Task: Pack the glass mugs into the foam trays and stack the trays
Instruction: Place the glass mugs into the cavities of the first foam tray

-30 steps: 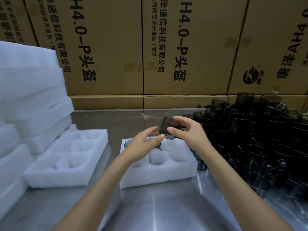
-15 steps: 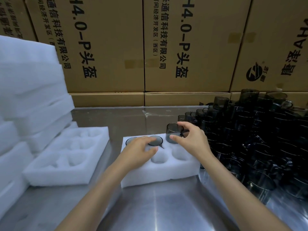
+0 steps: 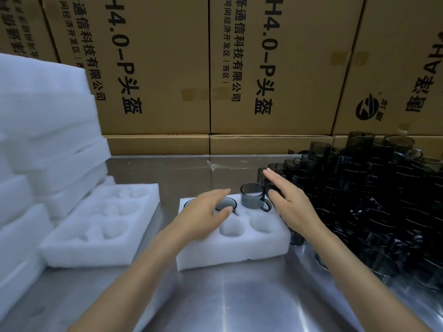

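Note:
A white foam tray (image 3: 230,252) with round pockets lies mid-table. A smoky glass mug (image 3: 252,196) stands upright in its back right pocket, sticking up high, handle toward the right. Another mug (image 3: 226,203) sits deep in the back middle pocket, and a third rim shows at the back left, mostly hidden. My left hand (image 3: 205,212) rests flat over the tray's back left, fingers relaxed. My right hand (image 3: 285,197) hovers with straight fingers just right of the standing mug, holding nothing, in front of the heap of dark glass mugs (image 3: 374,202).
A second foam tray (image 3: 100,226) with vacant pockets lies to the left. Stacked foam trays (image 3: 45,130) rise along the left edge. Cardboard boxes (image 3: 215,68) wall off the back. The steel table (image 3: 227,303) stretches toward me.
My right hand set the mug into the back right pocket, let go of it and opened, drifting right. My left hand settled onto the tray.

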Demonstrator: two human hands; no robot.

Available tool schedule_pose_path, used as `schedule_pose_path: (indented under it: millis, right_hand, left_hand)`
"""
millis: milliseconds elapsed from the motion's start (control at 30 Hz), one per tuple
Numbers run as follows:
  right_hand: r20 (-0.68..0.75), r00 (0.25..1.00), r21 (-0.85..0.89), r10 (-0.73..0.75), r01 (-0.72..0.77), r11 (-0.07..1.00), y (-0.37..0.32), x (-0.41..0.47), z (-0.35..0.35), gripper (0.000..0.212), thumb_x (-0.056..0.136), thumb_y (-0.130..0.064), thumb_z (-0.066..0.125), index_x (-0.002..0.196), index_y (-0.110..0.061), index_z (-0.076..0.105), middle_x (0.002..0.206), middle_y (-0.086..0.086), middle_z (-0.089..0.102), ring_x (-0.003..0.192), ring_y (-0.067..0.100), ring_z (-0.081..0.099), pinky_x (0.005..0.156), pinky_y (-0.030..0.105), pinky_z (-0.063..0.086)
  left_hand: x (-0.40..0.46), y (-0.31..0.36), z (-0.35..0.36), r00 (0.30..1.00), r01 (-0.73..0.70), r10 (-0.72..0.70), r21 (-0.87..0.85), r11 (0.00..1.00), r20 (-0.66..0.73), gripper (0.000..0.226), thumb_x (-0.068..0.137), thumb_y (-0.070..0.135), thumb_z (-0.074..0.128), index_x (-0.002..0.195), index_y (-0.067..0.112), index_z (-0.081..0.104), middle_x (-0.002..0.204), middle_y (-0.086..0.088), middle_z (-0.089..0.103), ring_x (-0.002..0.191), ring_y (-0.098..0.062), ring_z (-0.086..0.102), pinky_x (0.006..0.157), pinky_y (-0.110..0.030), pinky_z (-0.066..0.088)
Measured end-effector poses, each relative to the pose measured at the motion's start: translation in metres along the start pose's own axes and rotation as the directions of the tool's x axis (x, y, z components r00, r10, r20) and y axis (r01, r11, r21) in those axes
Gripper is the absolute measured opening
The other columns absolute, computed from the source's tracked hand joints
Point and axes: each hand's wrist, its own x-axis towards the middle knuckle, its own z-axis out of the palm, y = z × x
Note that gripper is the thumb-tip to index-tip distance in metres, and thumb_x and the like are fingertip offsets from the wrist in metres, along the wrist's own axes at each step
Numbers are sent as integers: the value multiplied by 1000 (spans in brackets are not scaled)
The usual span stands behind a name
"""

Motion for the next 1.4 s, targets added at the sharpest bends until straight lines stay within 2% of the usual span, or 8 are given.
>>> schedule_pose_path:
  millis: [200, 533, 933, 1000, 1067, 1200, 1267, 1400]
  right_hand:
    - [232, 970, -135, -68, 101, 986, 9, -10, -4, 56, 91, -32, 23, 147, -40, 24, 146, -36, 12, 137, -14, 4, 113, 21, 9]
    - [319, 947, -358, 35, 87, 930, 10, -9, 2, 47, 100, -23, 27, 146, -29, 35, 154, -18, 24, 144, 3, 12, 117, 37, 17]
    - [424, 893, -462, 153, 68, 884, -6, -9, 0, 49, 100, -32, 20, 149, -27, 24, 158, -10, 16, 146, 10, 9, 117, 45, 12]
    - [338, 935, -464, 108, 65, 884, -9, -10, -5, 49, 101, -38, 24, 148, -24, 29, 156, -8, 25, 145, 11, 15, 115, 46, 11]
    - [45, 999, -483, -1, 22, 875, -13, -10, -17, 45, 98, -39, 36, 139, -23, 44, 144, -5, 45, 137, 15, 32, 113, 46, 20]
    - [-424, 903, -592, -63, -224, 774, -9, -3, -64, 36, 89, -26, 54, 123, -16, 58, 123, 5, 59, 118, 26, 47, 96, 41, 38]
    - [-497, 867, -620, 40, -387, 682, -6, 2, -85, 38, 88, -24, 57, 124, -11, 55, 124, 12, 54, 118, 31, 43, 94, 43, 37]
    - [-480, 833, -648, 276, -549, 528, 1, 8, -98, 38, 90, -32, 56, 122, -10, 55, 130, 14, 50, 125, 33, 36, 100, 43, 31]
  left_hand:
    - [17, 25, 6, 977, -159, 128, 183, 970, 171, 66, 99, 39, 40, 152, 27, 4, 159, 14, -3, 146, -7, -4, 117, -34, -1]
    - [22, 21, 18, 952, -115, 58, 176, 978, 300, 53, 100, 31, 31, 151, 26, 19, 159, 11, 8, 147, -10, 2, 116, -35, -2]
    - [17, 31, 22, 959, -61, -29, 305, 951, 281, 57, 100, 41, 22, 152, 23, 8, 160, 8, 4, 147, -10, -1, 117, -39, -4]
    - [12, 35, 23, 983, -45, -7, 277, 960, 186, 55, 101, 45, 22, 151, 22, 17, 159, 8, 14, 147, -10, 4, 117, -40, -2]
    - [3, 35, 21, 995, -60, 39, 224, 973, 96, 53, 100, 46, 23, 148, 25, 27, 156, 10, 23, 146, -8, 9, 117, -40, 0]
    - [-14, 23, 9, 995, -87, 92, 143, 986, -25, 42, 100, 45, 28, 135, 31, 47, 145, 18, 40, 143, -7, 18, 117, -38, 6]
    - [-20, 14, 1, 991, -108, 116, 106, 989, -71, 34, 101, 41, 29, 118, 33, 57, 131, 23, 51, 138, -7, 27, 115, -35, 16]
    - [-27, 4, -3, 973, -144, 151, 55, 988, -173, 42, 97, 44, 28, 111, 27, 65, 111, 22, 62, 107, 0, 43, 93, -8, 22]
